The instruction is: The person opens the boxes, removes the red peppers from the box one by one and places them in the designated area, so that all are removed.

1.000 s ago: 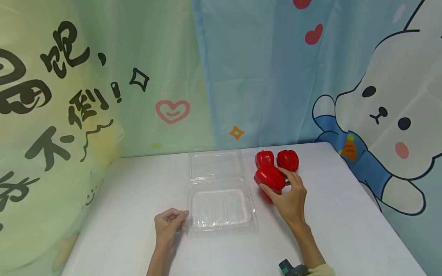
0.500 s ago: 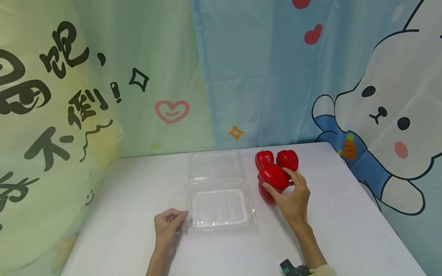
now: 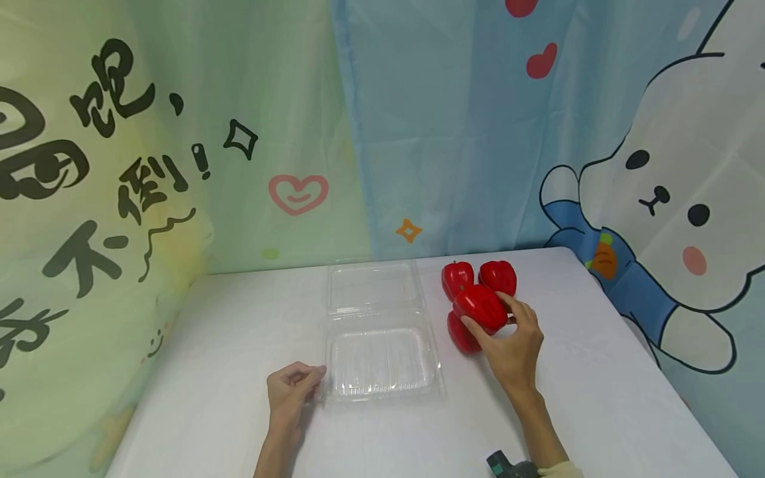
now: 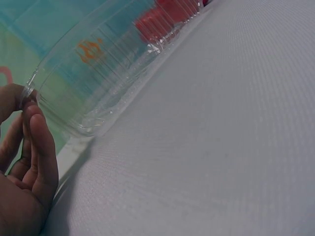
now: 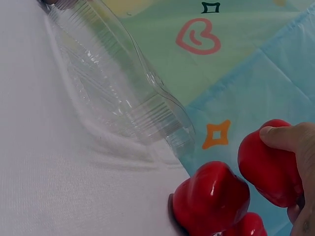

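My right hand (image 3: 510, 338) grips a red bell pepper (image 3: 481, 308) and holds it a little above the white table (image 3: 597, 392); the same pepper (image 5: 268, 167) shows in the right wrist view with my thumb on it. Another red pepper (image 3: 463, 334) lies just under and left of it. Two more peppers (image 3: 457, 277) (image 3: 498, 277) sit behind. A clear plastic clamshell box (image 3: 382, 358) lies open with its lid (image 3: 373, 284) flat behind it. My left hand (image 3: 293, 392) pinches the box's front left corner (image 4: 29, 91).
A printed cloth backdrop (image 3: 382, 133) hangs right behind the table. The table's right edge (image 3: 651, 358) runs close to the peppers. A dark wrist device (image 3: 499, 465) sits on my right forearm.
My right hand has lifted the gripped pepper slightly and carried it up and right, uncovering the pepper beneath. The left hand and the box have stayed put.
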The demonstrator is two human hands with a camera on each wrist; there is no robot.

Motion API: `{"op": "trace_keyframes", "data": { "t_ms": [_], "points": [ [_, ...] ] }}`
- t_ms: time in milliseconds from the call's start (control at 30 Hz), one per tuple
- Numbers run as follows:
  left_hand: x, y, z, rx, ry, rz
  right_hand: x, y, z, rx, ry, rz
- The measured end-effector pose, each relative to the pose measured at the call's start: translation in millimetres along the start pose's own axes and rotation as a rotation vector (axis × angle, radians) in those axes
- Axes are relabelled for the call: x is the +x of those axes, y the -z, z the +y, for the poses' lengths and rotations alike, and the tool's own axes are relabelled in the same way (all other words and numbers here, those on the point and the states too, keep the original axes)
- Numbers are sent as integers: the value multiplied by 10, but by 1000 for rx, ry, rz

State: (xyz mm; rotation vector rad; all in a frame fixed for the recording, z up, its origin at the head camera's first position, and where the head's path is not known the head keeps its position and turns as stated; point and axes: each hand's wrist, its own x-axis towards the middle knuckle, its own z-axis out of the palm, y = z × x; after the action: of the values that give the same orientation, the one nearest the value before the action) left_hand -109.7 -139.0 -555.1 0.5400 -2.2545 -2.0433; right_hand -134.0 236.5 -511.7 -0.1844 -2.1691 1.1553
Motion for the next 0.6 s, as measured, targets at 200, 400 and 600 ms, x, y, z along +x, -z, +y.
{"op": "trace_keyframes", "data": {
  "t_ms": [200,400,600],
  "points": [
    [-1,-2,1,3,13,0,-11,22,47,-15,-15,31],
    [5,5,-11,7,29,-6,7,68,60,2,9,86],
    [4,0,-1,-1,25,-5,51,96,72,-15,-6,114]
  ]
}}
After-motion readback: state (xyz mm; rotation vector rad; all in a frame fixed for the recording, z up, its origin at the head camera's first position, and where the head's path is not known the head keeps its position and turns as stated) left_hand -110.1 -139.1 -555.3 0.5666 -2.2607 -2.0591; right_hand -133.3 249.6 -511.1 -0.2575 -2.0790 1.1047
